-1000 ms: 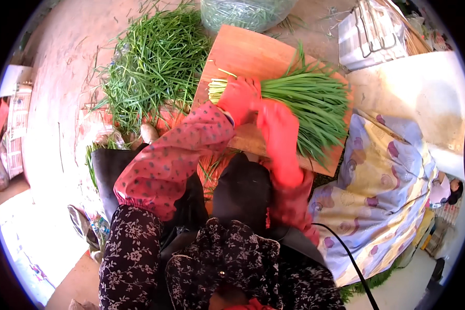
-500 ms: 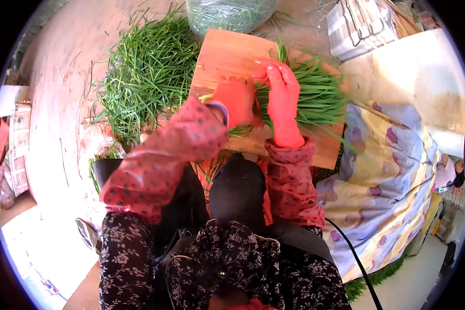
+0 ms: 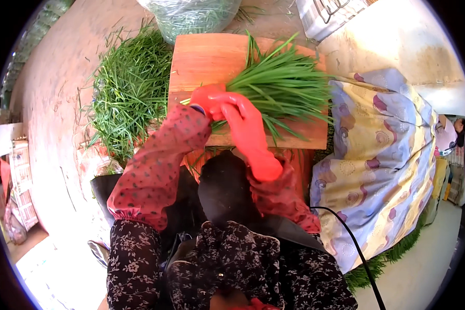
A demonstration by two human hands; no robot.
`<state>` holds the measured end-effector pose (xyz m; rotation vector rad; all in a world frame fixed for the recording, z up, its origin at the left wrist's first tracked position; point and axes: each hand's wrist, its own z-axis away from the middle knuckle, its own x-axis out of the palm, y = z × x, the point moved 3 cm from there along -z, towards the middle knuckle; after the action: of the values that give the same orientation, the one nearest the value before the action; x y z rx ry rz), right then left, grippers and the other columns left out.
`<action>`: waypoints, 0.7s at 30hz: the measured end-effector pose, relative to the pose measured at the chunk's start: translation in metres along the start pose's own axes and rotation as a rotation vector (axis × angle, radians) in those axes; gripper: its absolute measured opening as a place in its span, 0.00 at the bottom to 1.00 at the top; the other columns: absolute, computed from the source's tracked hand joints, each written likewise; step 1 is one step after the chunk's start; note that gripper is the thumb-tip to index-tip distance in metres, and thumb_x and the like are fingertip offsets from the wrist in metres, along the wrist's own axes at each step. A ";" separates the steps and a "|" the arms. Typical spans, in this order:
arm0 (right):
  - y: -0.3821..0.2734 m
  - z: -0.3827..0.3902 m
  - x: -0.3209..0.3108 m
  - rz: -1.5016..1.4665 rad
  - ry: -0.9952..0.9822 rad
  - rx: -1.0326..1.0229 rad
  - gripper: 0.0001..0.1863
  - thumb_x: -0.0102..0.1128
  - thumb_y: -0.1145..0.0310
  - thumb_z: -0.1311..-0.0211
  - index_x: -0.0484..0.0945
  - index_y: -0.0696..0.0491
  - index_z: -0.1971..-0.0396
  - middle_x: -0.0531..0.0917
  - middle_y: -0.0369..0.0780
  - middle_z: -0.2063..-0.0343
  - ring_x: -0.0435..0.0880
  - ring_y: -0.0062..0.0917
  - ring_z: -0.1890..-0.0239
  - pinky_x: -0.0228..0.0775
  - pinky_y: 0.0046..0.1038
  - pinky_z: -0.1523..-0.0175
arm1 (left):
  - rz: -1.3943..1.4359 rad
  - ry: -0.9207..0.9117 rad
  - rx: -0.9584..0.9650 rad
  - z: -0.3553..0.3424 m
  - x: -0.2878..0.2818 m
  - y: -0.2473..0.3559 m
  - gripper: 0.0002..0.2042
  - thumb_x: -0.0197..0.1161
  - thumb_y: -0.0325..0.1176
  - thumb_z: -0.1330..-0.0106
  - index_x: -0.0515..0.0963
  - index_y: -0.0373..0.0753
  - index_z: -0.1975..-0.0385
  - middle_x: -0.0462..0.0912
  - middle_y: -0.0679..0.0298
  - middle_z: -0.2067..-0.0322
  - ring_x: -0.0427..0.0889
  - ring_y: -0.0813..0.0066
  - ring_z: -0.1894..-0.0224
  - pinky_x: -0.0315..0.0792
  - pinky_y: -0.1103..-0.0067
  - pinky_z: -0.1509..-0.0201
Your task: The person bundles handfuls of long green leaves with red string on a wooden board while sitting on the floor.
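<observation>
Here, the stalk end of a bunch of long green leaves [image 3: 287,82] is grasped in the closed, red-gloved left hand [image 3: 207,98]. The left hand is partly overlapped by the right hand [image 3: 241,120], gloved alike, its fingers bent and laid against the left; whether anything is pinched by them cannot be told. Both forearms are covered by red spotted sleeves [image 3: 157,163]. The bunch is laid on a wooden board [image 3: 209,57], its leaf tips fanned out toward the right edge. Near the front of the board, a knee [image 3: 222,188] is wrapped in black. To the left of the board, a heap of loose leaves [image 3: 132,88] is piled on the floor [image 3: 62,88]. Just beyond the far edge, a clear plastic bag [image 3: 191,15] is filled with greens. On the right, a patterned cloth [image 3: 377,165] is spread, and more greenery [image 3: 372,274] is exposed below its lower edge.
</observation>
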<state>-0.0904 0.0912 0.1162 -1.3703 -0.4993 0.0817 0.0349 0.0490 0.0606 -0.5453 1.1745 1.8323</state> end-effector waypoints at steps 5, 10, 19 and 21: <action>0.023 0.033 -0.076 0.050 0.024 0.214 0.15 0.54 0.66 0.36 0.75 0.57 0.53 0.81 0.41 0.60 0.80 0.21 0.59 0.70 0.20 0.55 | 0.681 -0.206 0.032 0.001 -0.013 -0.028 0.21 0.63 0.46 0.42 0.76 0.37 0.55 0.83 0.56 0.64 0.83 0.66 0.63 0.77 0.72 0.58; 0.039 0.024 -0.088 0.238 0.130 0.346 0.19 0.58 0.60 0.37 0.74 0.56 0.51 0.81 0.40 0.60 0.80 0.23 0.60 0.71 0.24 0.54 | 1.852 -0.418 -0.051 0.033 0.031 -0.021 0.24 0.53 0.53 0.34 0.73 0.38 0.50 0.82 0.61 0.60 0.82 0.72 0.61 0.77 0.75 0.55; -0.012 -0.026 -0.002 1.061 -0.381 -0.494 0.16 0.62 0.70 0.53 0.78 0.55 0.62 0.81 0.46 0.62 0.80 0.41 0.63 0.72 0.37 0.59 | 1.723 -0.166 0.042 0.041 0.028 -0.017 0.29 0.50 0.58 0.34 0.70 0.38 0.45 0.72 0.64 0.46 0.69 0.72 0.43 0.60 0.74 0.37; -0.001 -0.028 0.002 1.231 -0.449 -0.434 0.12 0.61 0.71 0.53 0.78 0.54 0.66 0.81 0.45 0.64 0.79 0.41 0.65 0.72 0.38 0.61 | 1.769 -0.230 0.001 0.040 0.032 -0.017 0.29 0.50 0.57 0.34 0.70 0.37 0.45 0.73 0.64 0.46 0.69 0.72 0.43 0.61 0.74 0.38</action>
<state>-0.0784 0.0658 0.1147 -1.9230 0.0451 1.3677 0.0361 0.1008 0.0467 1.1302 1.5860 3.0780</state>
